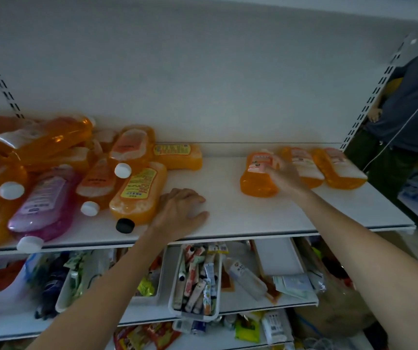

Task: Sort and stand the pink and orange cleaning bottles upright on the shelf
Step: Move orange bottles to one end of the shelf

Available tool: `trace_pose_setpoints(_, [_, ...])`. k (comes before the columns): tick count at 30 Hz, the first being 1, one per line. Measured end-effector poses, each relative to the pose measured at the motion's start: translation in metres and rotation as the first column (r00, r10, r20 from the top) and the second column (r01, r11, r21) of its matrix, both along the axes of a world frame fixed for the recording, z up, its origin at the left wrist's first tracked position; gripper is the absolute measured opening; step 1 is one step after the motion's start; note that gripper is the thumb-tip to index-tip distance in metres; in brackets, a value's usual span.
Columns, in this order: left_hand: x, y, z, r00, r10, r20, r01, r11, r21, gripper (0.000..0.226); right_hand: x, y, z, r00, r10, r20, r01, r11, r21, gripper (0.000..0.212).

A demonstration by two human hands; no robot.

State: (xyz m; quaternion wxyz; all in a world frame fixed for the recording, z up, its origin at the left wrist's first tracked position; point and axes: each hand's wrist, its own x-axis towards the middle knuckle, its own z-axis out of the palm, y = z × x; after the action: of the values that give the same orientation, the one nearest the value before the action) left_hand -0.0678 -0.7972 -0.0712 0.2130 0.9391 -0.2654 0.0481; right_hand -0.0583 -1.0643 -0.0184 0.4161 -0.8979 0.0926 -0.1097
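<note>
White shop shelf (228, 213), dim light. At its right stands an orange bottle (257, 176), full, so probably heavy and slick, and best gripped round its waist. The right hand (282, 176) touches it, but the hold is too blurred to tell. Two standing bottles (339, 170) are beside it. The left hand (181, 208) rests loosely curled and empty, near the toppled pile (132, 195) and a pink bottle (43, 205).

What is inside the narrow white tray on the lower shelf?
The white tray is packed with small tubes, mostly white and red. They cover its bottom, so anything beneath them cannot be seen.
</note>
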Motion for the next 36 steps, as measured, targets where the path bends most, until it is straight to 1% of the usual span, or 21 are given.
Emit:
trace_pose_setpoints(1, [0.0, 0.0, -0.001, 1.0, 0.003, -0.003, -0.003, 1.0, -0.004, 0.076, 0.004, -0.002, -0.002, 0.999, 0.015, -0.035, -0.015, 1.0, 0.005, 0.057])
trace_pose_setpoints(3, [0.001, 0.0, -0.003, 1.0, 0.002, 0.01, -0.001, 1.0, -0.007, 0.074, 0.008, -0.004, -0.003, 0.988, 0.031, -0.151, -0.033, 0.999, -0.008, 0.086])
trace_pose_setpoints(4, [0.002, 0.0, -0.004, 1.0, 0.003, 0.017, -0.003, 1.0, -0.001, 0.073, 0.009, -0.004, -0.003, 0.981, 0.022, -0.195, -0.033, 0.998, -0.053, 0.101])
trace_pose_setpoints(5, [0.002, 0.0, -0.004, 1.0, 0.004, 0.018, -0.004, 1.0, 0.005, 0.073, 0.01, -0.006, -0.004, 0.978, 0.017, -0.21, -0.036, 0.996, -0.086, 0.111])
trace_pose_setpoints(6, [0.003, 0.0, -0.004, 1.0, 0.003, 0.019, -0.003, 1.0, 0.007, 0.073, 0.01, -0.007, -0.004, 0.979, 0.016, -0.206, -0.036, 0.995, -0.092, 0.114])
trace_pose_setpoints(8, [0.002, 0.0, -0.004, 1.0, 0.004, 0.025, -0.004, 1.0, 0.001, 0.074, 0.01, -0.01, -0.004, 0.985, 0.026, -0.17, -0.041, 0.995, -0.087, 0.107])
trace_pose_setpoints(9, [0.002, 0.0, -0.004, 1.0, 0.001, 0.028, -0.001, 1.0, -0.003, 0.074, 0.011, -0.011, -0.005, 0.992, 0.025, -0.121, -0.039, 0.993, -0.109, 0.1])
trace_pose_setpoints(11, [0.002, 0.0, -0.004, 1.0, -0.007, 0.028, 0.007, 1.0, -0.001, 0.075, 0.01, -0.013, -0.007, 0.999, -0.032, -0.026, 0.025, 0.977, -0.211, 0.085])
trace_pose_setpoints(13, [0.002, 0.001, -0.004, 0.999, -0.01, 0.033, 0.01, 1.0, 0.004, 0.075, 0.005, -0.013, -0.006, 0.997, -0.058, 0.046, 0.07, 0.948, -0.311, 0.073])
trace_pose_setpoints(17, [0.001, 0.001, -0.004, 0.999, -0.015, 0.046, 0.016, 1.0, -0.015, 0.073, -0.002, -0.012, -0.008, 0.994, 0.006, 0.105, 0.034, 0.93, -0.367, 0.043])
trace_pose_setpoints(20, [-0.002, 0.001, -0.001, 0.999, -0.023, 0.032, 0.022, 1.0, 0.014, 0.074, -0.001, -0.008, -0.003, 0.995, 0.002, 0.098, 0.035, 0.926, -0.376, 0.035])
trace_pose_setpoints(22, [-0.004, 0.002, 0.001, 0.999, -0.028, 0.027, 0.028, 1.0, 0.002, 0.072, -0.001, -0.007, -0.001, 0.996, -0.023, 0.088, 0.053, 0.931, -0.36, 0.029])
trace_pose_setpoints(23, [-0.005, 0.002, 0.002, 0.999, -0.028, 0.03, 0.029, 1.0, -0.01, 0.068, 0.0, -0.009, -0.001, 0.994, -0.047, 0.099, 0.08, 0.929, -0.362, 0.027])
trace_pose_setpoints(25, [-0.008, 0.003, 0.001, 0.998, -0.034, 0.059, 0.038, 0.998, -0.055, 0.05, -0.001, -0.009, 0.0, 0.987, -0.094, 0.129, 0.14, 0.901, -0.412, 0.024])
trace_pose_setpoints(27, [-0.011, 0.005, 0.002, 0.994, -0.053, 0.097, 0.065, 0.99, -0.126, 0.032, 0.0, -0.001, 0.002, 0.983, -0.104, 0.149, 0.166, 0.843, -0.512, 0.021])
trace_pose_setpoints(28, [-0.013, 0.006, 0.004, 0.993, -0.076, 0.088, 0.088, 0.986, -0.141, 0.028, 0.002, 0.007, 0.004, 0.985, -0.083, 0.151, 0.154, 0.811, -0.564, 0.017])
trace_pose_setpoints(30, [-0.019, 0.009, 0.012, 0.988, -0.12, 0.1, 0.13, 0.987, -0.098, 0.028, 0.007, 0.028, 0.008, 0.987, 0.026, 0.156, 0.08, 0.771, -0.632, 0.015])
trace_pose_setpoints(31, [-0.023, 0.009, 0.016, 0.981, -0.139, 0.132, 0.145, 0.989, -0.038, 0.027, 0.011, 0.041, 0.01, 0.983, 0.097, 0.156, 0.026, 0.771, -0.637, 0.022])
trace_pose_setpoints(33, [-0.031, 0.011, 0.025, 0.942, -0.187, 0.278, 0.169, 0.982, 0.085, 0.024, 0.015, 0.07, 0.016, 0.965, 0.214, 0.154, -0.069, 0.77, -0.635, 0.036])
trace_pose_setpoints(34, [-0.033, 0.014, 0.031, 0.921, -0.197, 0.335, 0.17, 0.98, 0.106, 0.023, 0.018, 0.086, 0.018, 0.952, 0.267, 0.148, -0.111, 0.755, -0.646, 0.04])
trace_pose_setpoints(36, [-0.029, 0.029, 0.042, 0.922, -0.163, 0.352, 0.14, 0.986, 0.089, 0.022, 0.021, 0.118, 0.02, 0.921, 0.374, 0.111, -0.21, 0.715, -0.667, 0.044])
